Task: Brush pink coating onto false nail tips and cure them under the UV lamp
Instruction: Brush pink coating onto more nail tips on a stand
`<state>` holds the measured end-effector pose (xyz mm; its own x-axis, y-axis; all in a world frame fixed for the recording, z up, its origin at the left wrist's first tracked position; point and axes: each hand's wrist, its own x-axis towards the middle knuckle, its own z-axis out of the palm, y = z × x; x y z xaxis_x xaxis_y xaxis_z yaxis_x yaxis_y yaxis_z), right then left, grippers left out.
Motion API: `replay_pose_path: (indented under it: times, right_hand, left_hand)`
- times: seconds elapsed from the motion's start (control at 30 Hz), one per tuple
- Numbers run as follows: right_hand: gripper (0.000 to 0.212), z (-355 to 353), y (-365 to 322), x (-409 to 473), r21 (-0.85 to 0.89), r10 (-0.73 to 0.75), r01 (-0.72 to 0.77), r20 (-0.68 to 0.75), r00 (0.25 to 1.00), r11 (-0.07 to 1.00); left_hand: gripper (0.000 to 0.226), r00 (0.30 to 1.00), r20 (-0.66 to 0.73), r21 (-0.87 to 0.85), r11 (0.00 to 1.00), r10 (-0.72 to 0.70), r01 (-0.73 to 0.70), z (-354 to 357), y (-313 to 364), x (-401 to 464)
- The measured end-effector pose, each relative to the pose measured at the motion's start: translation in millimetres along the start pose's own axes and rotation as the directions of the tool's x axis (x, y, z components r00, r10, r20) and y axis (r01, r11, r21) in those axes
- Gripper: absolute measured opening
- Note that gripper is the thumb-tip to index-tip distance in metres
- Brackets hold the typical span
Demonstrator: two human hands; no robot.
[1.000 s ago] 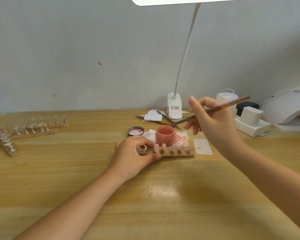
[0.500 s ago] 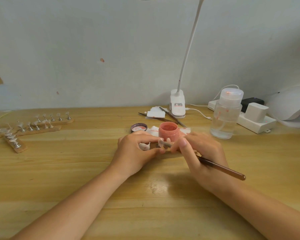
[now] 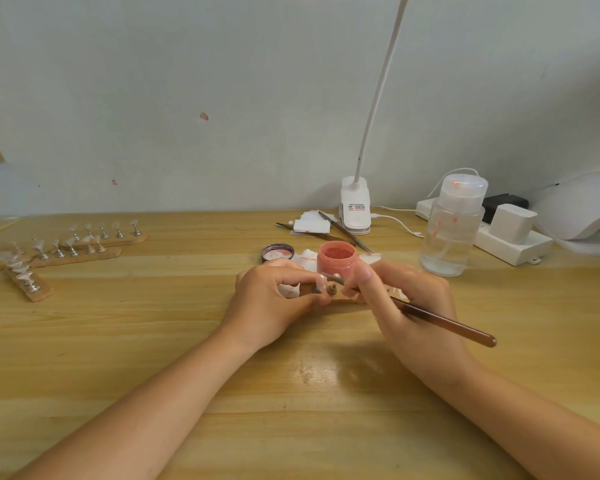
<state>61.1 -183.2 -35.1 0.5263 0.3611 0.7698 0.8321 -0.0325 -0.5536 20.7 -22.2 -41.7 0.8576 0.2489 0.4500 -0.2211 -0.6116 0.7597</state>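
Your right hand [image 3: 409, 306] pinches the glossy brown brush [image 3: 444, 323], its tip at a pink nail tip [image 3: 322, 281] on the wooden holder strip [image 3: 340, 299], which your left hand [image 3: 274, 306] grips with curled fingers. Just behind stands 1 round pink jar [image 3: 336, 259], open; the white domed UV lamp [image 3: 579, 213] sits far right. The clip lamp's [image 3: 355, 209] label is unreadable.

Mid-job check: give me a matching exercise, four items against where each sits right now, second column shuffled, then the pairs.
Items:
1. brush
2. pink jar
3. jar lid
4. clear pump bottle

Places:
A. flat on the table, left of the open jar
B. standing right of the jar, in front of the power strip
C. held in the right hand, tip at the nail stand
D. open, just behind both hands

Pairs: 1-C, 2-D, 3-A, 4-B
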Motion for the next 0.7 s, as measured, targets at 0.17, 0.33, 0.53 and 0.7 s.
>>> replay_pose_path:
  times: [0.17,0.33,0.53,0.7]
  right_hand:
    - [0.036,0.4,-0.5,-0.7,0.037,0.000,0.001,-0.010,1.000,0.999]
    - [0.044,2.3,2.2,-1.4,0.016,-0.022,0.022,0.009,1.000,1.000]
    - [0.041,3.3,3.3,-0.5,-0.028,-0.030,0.030,0.012,0.999,0.999]
    - [0.047,3.1,2.7,-0.8,0.016,-0.006,0.006,-0.026,1.000,1.000]
  left_hand:
    - [0.028,1.000,0.009,0.012,1.000,0.001,-0.001,-0.5,-1.8,0.6]
    - [0.020,1.000,0.009,0.004,1.000,-0.001,0.001,-0.5,-1.2,0.5]
    - [0.032,1.000,0.018,0.011,1.000,-0.001,0.001,-1.4,2.6,0.3]
    - [0.027,1.000,0.021,0.033,0.999,-0.011,0.010,-0.9,1.3,0.8]
